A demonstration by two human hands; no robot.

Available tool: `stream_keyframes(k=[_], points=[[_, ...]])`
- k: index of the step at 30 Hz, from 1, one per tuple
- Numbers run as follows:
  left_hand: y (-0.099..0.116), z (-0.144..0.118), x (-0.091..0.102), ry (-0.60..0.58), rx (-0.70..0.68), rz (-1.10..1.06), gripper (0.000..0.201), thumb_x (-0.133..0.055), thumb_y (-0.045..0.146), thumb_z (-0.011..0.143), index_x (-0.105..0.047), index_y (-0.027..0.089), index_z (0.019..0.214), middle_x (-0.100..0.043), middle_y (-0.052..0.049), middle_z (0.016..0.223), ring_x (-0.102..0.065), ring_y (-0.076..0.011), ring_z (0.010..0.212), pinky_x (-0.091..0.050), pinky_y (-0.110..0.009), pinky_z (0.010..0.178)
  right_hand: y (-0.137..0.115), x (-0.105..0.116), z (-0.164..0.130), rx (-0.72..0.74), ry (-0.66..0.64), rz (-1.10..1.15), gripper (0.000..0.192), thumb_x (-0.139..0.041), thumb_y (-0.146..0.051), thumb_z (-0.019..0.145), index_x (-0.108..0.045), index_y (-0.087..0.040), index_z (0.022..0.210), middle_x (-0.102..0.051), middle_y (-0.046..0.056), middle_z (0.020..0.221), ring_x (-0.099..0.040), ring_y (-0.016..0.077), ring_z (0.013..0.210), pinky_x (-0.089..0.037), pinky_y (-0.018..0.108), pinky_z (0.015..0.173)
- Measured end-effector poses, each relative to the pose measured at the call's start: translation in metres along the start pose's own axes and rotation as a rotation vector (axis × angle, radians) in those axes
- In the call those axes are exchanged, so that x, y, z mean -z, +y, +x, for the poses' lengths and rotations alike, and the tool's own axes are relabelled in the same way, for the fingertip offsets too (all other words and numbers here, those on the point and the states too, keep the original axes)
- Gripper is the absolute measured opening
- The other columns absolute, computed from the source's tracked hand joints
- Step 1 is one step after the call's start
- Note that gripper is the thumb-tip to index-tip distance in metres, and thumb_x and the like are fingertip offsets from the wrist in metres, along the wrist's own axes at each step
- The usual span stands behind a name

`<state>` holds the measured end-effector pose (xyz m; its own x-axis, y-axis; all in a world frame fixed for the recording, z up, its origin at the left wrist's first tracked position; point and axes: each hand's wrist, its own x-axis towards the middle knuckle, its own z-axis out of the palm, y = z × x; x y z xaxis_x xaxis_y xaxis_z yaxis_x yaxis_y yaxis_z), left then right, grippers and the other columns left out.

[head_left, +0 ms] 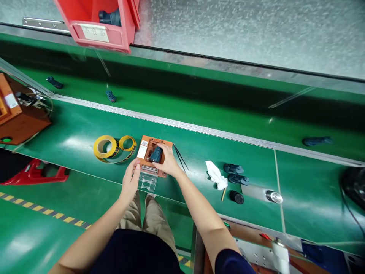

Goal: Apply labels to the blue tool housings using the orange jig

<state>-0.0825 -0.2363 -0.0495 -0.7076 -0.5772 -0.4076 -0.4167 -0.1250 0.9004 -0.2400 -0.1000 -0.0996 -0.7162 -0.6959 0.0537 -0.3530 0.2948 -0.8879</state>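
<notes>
My right hand (169,161) is closed around a dark blue-grey moulded part (156,155), thumb on its near side and fingers over its far side. The part sits in the recess of an orange fixture block (167,146) on the green bench. At the fixture's near left corner, my left hand (131,178) grips the edge with fingers and thumb close together. A hinged clear plate (147,182) lies folded out toward my body from the fixture's near side. Black tweezers (180,156) lie just right of the block.
Left of the fixture are a large yellow label roll (105,147) and a smaller yellow roll (127,143). To the right lie a white cloth (216,175), dark parts (238,179), and a metal-capped container (274,196). A red bin (122,38) stands on the shelf above.
</notes>
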Motion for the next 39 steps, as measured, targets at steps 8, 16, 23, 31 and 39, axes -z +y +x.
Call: stream_keyframes(k=[8,16,23,31,39], points=[[-0.077,-0.011,0.033,-0.106,0.190,0.006,0.065,-0.074,0.060,0.077,-0.046,0.024,0.123,-0.068,-0.012,0.111,-0.065,-0.0272,0.111,-0.049,-0.047,0.099,0.041,-0.008,0.032,0.035,-0.059,-0.076,0.088,-0.078,-0.030,0.070,-0.040,-0.021,0.149,-0.048,0.012,0.150,-0.034,0.0341,0.140,-0.027,0.057,0.118],[-0.044,-0.003,0.052,-0.460,0.305,-0.352,0.050,-0.054,0.059,0.094,-0.058,0.022,0.127,-0.073,-0.012,0.105,-0.070,-0.0269,0.102,-0.053,-0.043,0.093,0.059,-0.011,-0.003,-0.004,0.157,-0.272,0.062,-0.055,-0.053,0.095,-0.043,-0.029,0.150,-0.043,0.010,0.156,-0.029,0.0328,0.147,-0.023,0.058,0.120],[0.006,0.065,0.011,-0.570,0.302,-0.418,0.051,-0.063,0.052,0.091,-0.059,0.017,0.127,-0.074,-0.015,0.106,-0.071,-0.0269,0.099,-0.056,-0.041,0.085,0.107,-0.030,-0.067,-0.351,0.749,-0.590,0.055,-0.052,-0.051,0.093,-0.060,-0.013,0.131,-0.058,0.021,0.123,-0.051,0.0359,0.118,-0.039,0.057,0.099],[-0.006,0.100,0.061,-0.325,-0.107,0.249,0.044,-0.068,0.044,0.089,-0.062,0.027,0.129,-0.073,-0.011,0.114,-0.069,-0.0267,0.103,-0.053,-0.046,0.095,0.116,-0.046,-0.077,-0.503,0.905,-0.654,0.047,-0.057,-0.053,0.087,-0.071,-0.016,0.113,-0.061,0.018,0.105,-0.053,0.0367,0.101,-0.039,0.052,0.086],[-0.034,0.151,0.218,-0.117,-0.677,1.289,0.056,-0.060,0.048,0.093,-0.052,0.026,0.143,-0.066,-0.013,0.135,-0.060,-0.0333,0.126,-0.013,-0.059,0.123,0.118,-0.046,-0.075,-0.535,0.885,-0.651,0.049,-0.050,-0.055,0.091,-0.071,-0.014,0.109,-0.065,0.017,0.102,-0.054,0.0347,0.098,-0.039,0.048,0.086]])
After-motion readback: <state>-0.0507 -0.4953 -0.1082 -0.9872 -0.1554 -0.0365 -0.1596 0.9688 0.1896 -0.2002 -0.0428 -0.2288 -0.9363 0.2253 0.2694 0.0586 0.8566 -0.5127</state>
